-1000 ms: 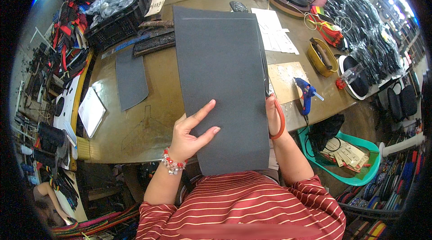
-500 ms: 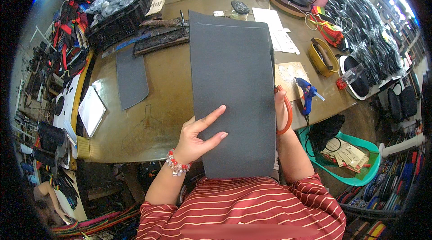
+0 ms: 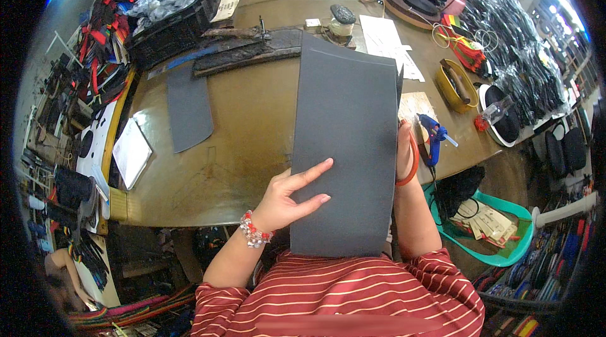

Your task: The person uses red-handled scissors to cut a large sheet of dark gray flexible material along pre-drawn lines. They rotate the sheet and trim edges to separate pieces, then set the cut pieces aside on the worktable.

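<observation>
A large dark grey sheet (image 3: 347,116), flat and stiff like foam, stands tilted in front of my chest with its lower edge against my shirt. My left hand (image 3: 284,201) holds it at the left edge, index finger and thumb on its face and the other fingers mostly hidden behind. Along the sheet's right edge, my right hand (image 3: 404,150) grips scissors by their orange-red handle (image 3: 413,163). A bit of the blade shows beside the upper right edge; the sheet hides the rest. A faint pale line runs near the top edge.
On the table (image 3: 246,122) lie a smaller grey piece (image 3: 189,106) and a dark padded bar (image 3: 246,59). To the right are a blue glue gun (image 3: 432,138), white paper (image 3: 385,37) and a yellow tray (image 3: 456,87). A teal basin (image 3: 517,245) stands below right; a black crate (image 3: 170,34) is far left.
The sheet has shifted to the right in view and its top edge has come lower. Both hands have moved slightly right with it, and a blade now shows at its upper right edge.
</observation>
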{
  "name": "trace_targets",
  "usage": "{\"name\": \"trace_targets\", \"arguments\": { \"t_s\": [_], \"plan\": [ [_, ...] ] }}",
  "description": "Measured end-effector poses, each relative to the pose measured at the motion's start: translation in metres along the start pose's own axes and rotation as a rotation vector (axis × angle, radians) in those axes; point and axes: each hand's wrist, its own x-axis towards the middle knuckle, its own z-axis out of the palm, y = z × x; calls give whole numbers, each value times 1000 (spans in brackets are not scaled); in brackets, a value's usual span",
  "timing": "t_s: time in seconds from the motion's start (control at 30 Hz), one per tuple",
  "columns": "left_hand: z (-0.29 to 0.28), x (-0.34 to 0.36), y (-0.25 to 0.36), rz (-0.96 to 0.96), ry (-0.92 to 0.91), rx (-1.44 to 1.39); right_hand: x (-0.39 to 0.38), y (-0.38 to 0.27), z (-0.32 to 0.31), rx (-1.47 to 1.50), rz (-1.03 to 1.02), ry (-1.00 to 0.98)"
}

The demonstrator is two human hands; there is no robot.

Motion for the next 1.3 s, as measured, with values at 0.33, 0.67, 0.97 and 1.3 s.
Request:
{"name": "trace_targets", "arguments": {
  "t_s": [0.33,0.67,0.97,1.3],
  "plan": [
    [5,1,-6,15,15,6,-6,-4,11,-161,-62,99],
    [4,1,-8,-41,-9,19,13,3,3,-127,-29,97],
    [-68,7,-57,-385,9,-96,20,12,-36,148,43,215],
    [71,45,-51,218,-471,574,8,39,-52,394,-78,177]
  ]
}}
